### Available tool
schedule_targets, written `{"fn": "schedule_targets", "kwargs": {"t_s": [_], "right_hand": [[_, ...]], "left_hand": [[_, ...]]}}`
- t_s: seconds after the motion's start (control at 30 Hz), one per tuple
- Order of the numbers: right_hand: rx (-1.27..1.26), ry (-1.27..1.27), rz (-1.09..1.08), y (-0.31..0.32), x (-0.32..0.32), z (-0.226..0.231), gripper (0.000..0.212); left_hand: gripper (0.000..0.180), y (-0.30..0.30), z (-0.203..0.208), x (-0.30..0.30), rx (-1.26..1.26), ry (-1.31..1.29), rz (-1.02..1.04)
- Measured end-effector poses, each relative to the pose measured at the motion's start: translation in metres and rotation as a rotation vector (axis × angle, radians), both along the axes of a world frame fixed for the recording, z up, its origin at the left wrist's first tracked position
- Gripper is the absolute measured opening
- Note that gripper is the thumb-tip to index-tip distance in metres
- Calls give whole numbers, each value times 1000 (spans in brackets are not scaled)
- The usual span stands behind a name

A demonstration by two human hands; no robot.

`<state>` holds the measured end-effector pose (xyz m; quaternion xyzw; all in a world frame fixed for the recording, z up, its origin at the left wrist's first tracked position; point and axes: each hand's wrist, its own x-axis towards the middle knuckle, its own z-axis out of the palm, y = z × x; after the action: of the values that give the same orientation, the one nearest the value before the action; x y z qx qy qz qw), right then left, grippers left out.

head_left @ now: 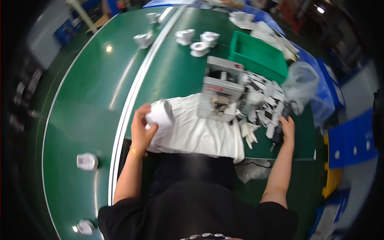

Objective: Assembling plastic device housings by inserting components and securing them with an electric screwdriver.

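My left hand (141,130) is closed round a white rounded plastic housing (161,116), thumb on its near side, above the left end of a white cloth (200,138). At the right, my right hand (288,128) has its fingers round a dark electric screwdriver (277,138), whose bit points toward the table's near edge. Motion smears the housing a little. Between my hands, at the cloth's far edge, stands a grey screw feeder (221,90). A pale glove (249,134) lies left of the screwdriver.
Small white and black parts (266,98) are heaped right of the feeder, before a green bin (260,56). A clear plastic bag (300,84) sits beside them. Several white housings stand farther back; another housing (87,161) is on the green surface at left, beyond a white rail (132,94).
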<state>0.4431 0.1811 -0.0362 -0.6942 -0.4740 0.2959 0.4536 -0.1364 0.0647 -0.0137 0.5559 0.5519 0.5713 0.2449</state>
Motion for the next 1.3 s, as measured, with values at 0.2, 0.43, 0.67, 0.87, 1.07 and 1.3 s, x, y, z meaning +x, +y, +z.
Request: {"fn": "schedule_targets", "kwargs": {"t_s": [0.2, 0.43, 0.67, 0.87, 1.07, 1.3], "right_hand": [[76, 107, -97, 2, 33, -28, 35], [149, -111, -293, -11, 54, -42, 72], [337, -123, -200, -50, -18, 31, 51], [401, -95, 40, -58, -100, 56, 40], [465, -92, 218, -52, -137, 52, 38], [359, 7, 369, -60, -187, 55, 37]], "left_hand": [[41, 56, -17, -102, 120, 85, 529], [44, 54, -54, -167, -236, 479, 933], [77, 23, -23, -143, -366, 421, 878], [97, -86, 42, -141, -403, 978, 800], [105, -159, 29, -195, -689, 746, 778], [99, -183, 42, -182, -943, 797, 594]]}}
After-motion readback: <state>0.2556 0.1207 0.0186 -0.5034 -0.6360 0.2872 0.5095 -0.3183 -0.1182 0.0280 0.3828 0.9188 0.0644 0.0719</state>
